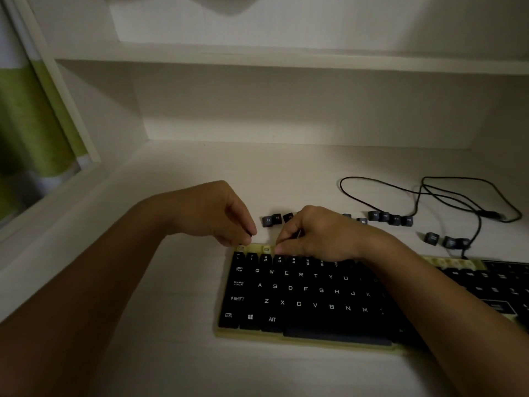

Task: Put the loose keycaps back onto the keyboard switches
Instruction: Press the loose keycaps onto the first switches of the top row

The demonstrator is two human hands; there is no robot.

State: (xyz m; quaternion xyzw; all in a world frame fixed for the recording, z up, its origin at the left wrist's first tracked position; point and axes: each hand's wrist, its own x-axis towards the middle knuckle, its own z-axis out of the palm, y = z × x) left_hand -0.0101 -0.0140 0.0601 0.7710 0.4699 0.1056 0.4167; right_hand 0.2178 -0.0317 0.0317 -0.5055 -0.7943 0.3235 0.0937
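Note:
A keyboard (257,338) with a yellowish base and black lettered keys lies on the white desk. Its top row (257,249) is bare, with switches showing. Loose dark keycaps lie behind it: three (272,219) near my hands, several (390,218) further right, and a few more (446,240) by the cable. My left hand (223,216) hovers over the keyboard's top left corner, its fingertips pinching a small dark keycap (252,233). My right hand (320,233) rests curled on the top row with its fingertips pressed down; whatever is under them is hidden.
The keyboard's black cable (429,193) loops across the desk at the back right. A white shelf (286,57) hangs over the desk, and a white frame (71,116) with green behind it stands at the left. The light is dim.

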